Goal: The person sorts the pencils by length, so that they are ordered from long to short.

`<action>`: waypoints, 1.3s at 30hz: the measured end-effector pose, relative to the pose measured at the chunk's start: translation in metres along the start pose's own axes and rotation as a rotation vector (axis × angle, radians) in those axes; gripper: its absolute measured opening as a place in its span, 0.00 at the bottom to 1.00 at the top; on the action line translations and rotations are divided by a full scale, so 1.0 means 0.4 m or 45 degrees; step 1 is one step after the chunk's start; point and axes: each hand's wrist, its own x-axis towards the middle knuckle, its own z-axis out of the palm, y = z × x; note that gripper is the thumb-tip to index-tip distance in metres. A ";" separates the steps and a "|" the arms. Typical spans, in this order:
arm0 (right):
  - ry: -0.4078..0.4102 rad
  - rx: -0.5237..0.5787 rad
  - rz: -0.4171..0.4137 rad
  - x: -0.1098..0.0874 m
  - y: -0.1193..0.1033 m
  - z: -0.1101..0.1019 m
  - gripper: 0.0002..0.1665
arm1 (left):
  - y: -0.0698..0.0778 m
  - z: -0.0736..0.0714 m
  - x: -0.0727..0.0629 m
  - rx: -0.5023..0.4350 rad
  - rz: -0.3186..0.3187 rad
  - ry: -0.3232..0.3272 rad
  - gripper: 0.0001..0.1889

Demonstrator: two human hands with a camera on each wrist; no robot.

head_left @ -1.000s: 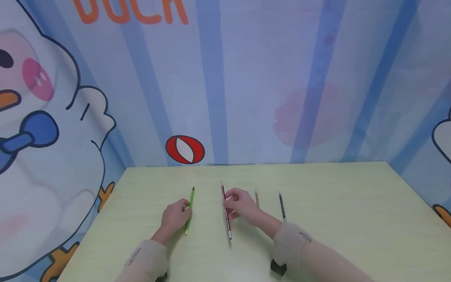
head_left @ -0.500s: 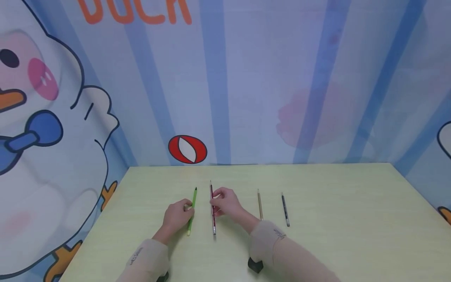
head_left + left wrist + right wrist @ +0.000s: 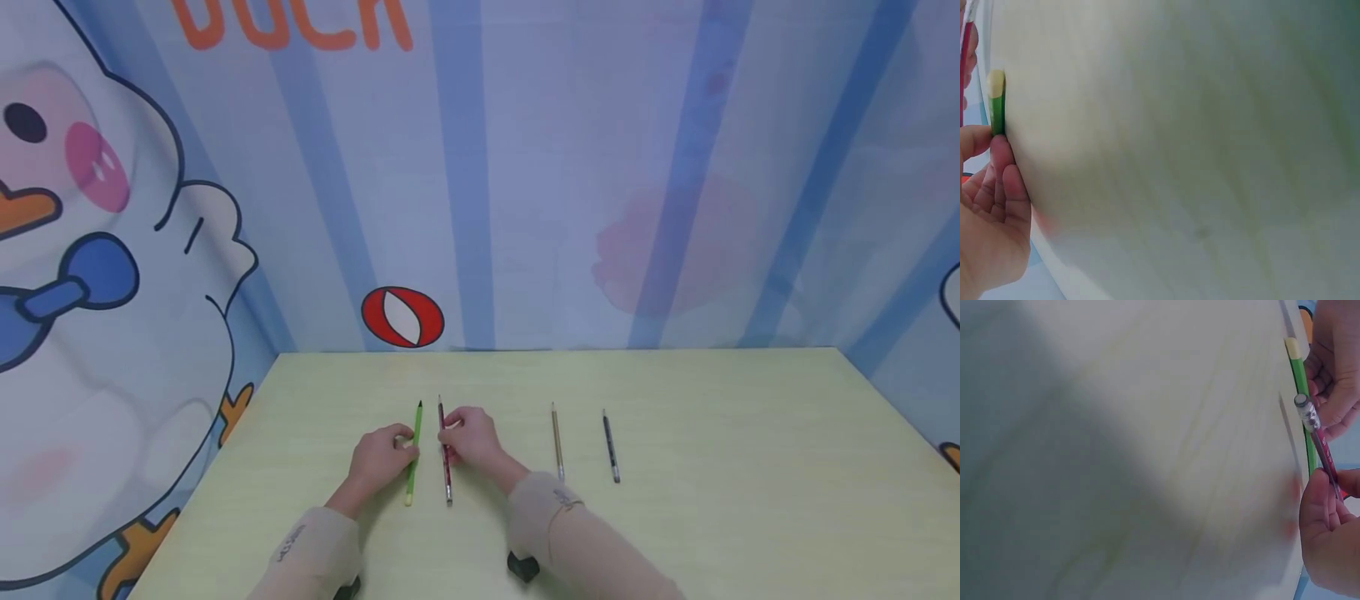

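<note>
A green pencil (image 3: 411, 482) with a pale yellow end stands lengthwise on the left, pinched by my left hand (image 3: 381, 458) between thumb and fingers. Just right of it, a dark red pencil (image 3: 447, 482) runs nearly parallel, its middle pinched by my right hand (image 3: 474, 437). In the right wrist view the silver end of the red pencil (image 3: 1308, 412) overlaps the green pencil (image 3: 1299, 375), with a shadow on the table beside it. The left wrist view shows the green pencil's yellow end (image 3: 997, 81) poking up past my thumb.
Two more pencils lie on the pale table (image 3: 712, 467) to the right: a tan pencil (image 3: 557, 437), partly behind my right sleeve, and a dark pencil (image 3: 611, 447). A blue striped backdrop (image 3: 555, 167) rises behind the table's far edge.
My right hand has carried the red pencil leftward, close to the green one, and slightly lower in view. My left hand has stayed on the green pencil. The tan and dark pencils are more exposed.
</note>
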 end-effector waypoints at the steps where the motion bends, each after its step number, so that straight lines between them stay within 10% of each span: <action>1: 0.008 -0.026 -0.002 -0.001 0.000 0.002 0.08 | 0.002 -0.001 0.000 -0.002 -0.004 -0.002 0.17; 39: -0.096 -0.351 -0.228 -0.007 0.011 0.002 0.09 | 0.002 -0.003 -0.003 -0.004 0.018 -0.008 0.16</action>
